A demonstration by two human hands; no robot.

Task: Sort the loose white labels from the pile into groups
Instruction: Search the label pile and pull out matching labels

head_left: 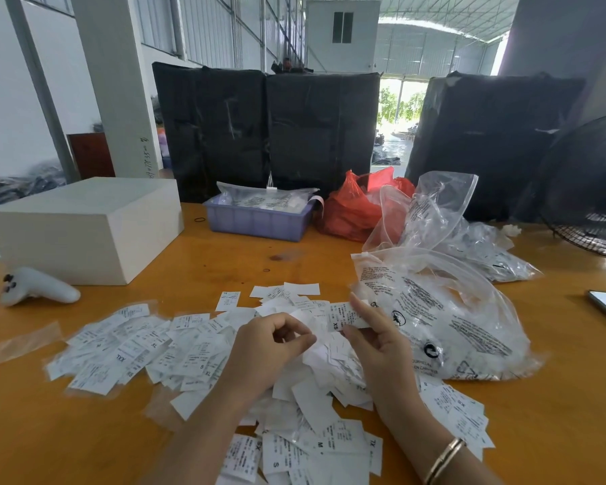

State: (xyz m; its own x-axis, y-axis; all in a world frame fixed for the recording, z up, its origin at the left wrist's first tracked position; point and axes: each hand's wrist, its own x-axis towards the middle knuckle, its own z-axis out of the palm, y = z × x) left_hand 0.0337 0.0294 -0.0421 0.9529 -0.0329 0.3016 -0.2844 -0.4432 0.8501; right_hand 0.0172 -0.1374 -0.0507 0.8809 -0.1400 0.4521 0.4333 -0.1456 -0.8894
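Glossy wooden table (224, 260) (paper labels (126, 348)).

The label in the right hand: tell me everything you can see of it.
The label is a small white rectangular strip, paper-like, printed with fine black text and "XS" at its near end. The right hand pinches it by thumb and fingers, lifted above the pile of labels, lying roughly level and angled toward the clear plastic bag.

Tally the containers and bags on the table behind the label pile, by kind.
White box: 1
Blue plastic bin: 1
Red plastic bag: 1
Clear plastic bags, printed: at least 2, one by the right hand and one behind it; the farther heap is too jumbled to separate
Total: at least 5
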